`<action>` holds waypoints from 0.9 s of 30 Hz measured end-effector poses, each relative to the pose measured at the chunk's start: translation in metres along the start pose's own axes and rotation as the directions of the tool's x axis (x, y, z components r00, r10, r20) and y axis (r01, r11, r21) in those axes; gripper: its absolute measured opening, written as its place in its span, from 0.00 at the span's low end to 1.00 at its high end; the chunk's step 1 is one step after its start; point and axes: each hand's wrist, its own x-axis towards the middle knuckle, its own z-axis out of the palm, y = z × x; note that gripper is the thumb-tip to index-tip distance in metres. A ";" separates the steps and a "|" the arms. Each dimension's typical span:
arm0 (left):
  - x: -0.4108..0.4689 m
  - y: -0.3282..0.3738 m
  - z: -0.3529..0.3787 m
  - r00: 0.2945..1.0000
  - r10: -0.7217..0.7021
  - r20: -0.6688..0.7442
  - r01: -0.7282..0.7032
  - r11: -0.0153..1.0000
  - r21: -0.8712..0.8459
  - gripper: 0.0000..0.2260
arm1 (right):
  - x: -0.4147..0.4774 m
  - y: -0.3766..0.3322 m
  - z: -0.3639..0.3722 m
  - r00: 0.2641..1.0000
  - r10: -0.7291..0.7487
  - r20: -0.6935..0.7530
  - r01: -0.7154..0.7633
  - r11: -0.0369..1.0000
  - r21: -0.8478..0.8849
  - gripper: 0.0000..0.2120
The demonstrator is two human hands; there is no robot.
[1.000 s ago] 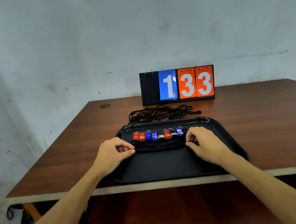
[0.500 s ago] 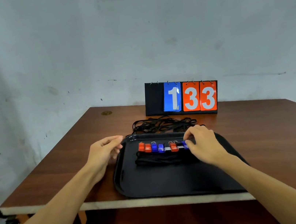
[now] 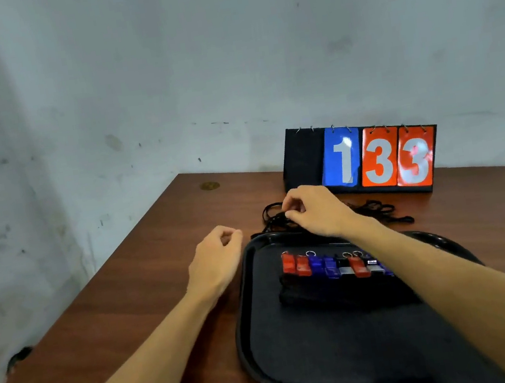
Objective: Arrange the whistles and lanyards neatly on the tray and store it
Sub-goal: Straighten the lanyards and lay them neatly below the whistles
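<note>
Whistles (image 3: 331,265) are lying in 1 row across the far half of the black tray (image 3: 335,359), which is sitting on the brown table (image 3: 148,292) with its near edge reaching the table's front lip. At least 7 are showing: 2 red at the left, then 2 blue, 1 black, 1 red and another dark one, with a sliver of blue beyond; the right forearm is crossing the row's right end, so the full count is staying uncertain. 4 small metal rings are showing above the row. A flat bundle of black lanyards (image 3: 335,293) is lying on the tray just in front of the whistles, touching them; its strands are too dark to count.

A loose tangle of black lanyards (image 3: 375,209) is sitting on the table between the tray's far rim and the flip scoreboard (image 3: 361,160), which is reading 1, 3, 3. The right hand (image 3: 316,211) is reaching over the tray, its thumb and fingertips pinching cords at the tangle's left end. The left hand (image 3: 215,259) is hovering above the table just left of the tray, fingers curled loosely inward, holding nothing. The tray's right rim is partly hidden by the arm.
</note>
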 end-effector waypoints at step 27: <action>-0.007 0.020 -0.025 0.947 -0.039 0.320 0.043 0.999 -0.005 0.13 | 0.001 -0.001 -0.092 0.830 0.464 -0.310 -0.113 0.684 0.721 0.02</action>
